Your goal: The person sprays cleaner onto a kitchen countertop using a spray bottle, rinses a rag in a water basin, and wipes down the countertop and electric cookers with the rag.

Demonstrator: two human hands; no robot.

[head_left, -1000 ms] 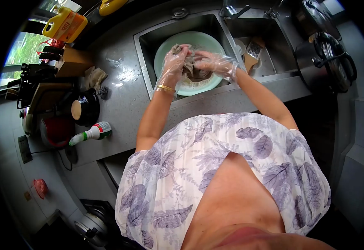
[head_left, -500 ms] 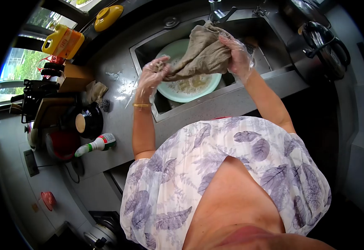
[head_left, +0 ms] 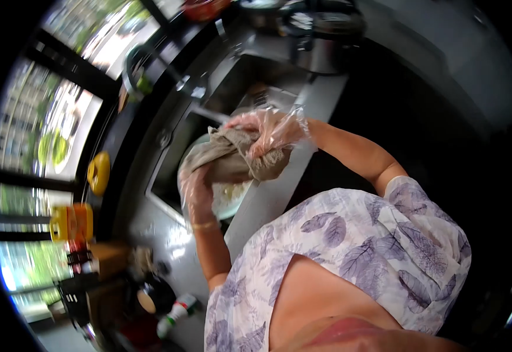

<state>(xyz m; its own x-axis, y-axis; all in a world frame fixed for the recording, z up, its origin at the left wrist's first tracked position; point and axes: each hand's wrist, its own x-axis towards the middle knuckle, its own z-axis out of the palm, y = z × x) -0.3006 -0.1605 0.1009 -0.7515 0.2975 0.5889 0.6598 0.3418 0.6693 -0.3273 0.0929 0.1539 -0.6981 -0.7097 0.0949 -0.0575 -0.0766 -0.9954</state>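
A grey-brown cloth (head_left: 229, 161) is bunched between my two hands above the sink. My left hand (head_left: 197, 185), in a clear plastic glove, grips its left end, with the fingers partly hidden by the fabric. On the right side my right hand (head_left: 268, 132), also gloved, has its fingers closed on the folded cloth. Beneath them is a pale green basin (head_left: 228, 210) with cloudy, sudsy water, standing in the left sink bowl and mostly covered by the cloth and hands.
The second sink bowl (head_left: 241, 76) lies beyond my hands, with a dark pot (head_left: 323, 47) past it. Along the left are a yellow jug (head_left: 71, 223), a white-and-green bottle (head_left: 177, 314) and a dark pan (head_left: 159, 293). Windows line the far left.
The cloth went from inside the basin to stretched above it, and is now bunched between closer hands. The view has turned toward the windows and is blurred.
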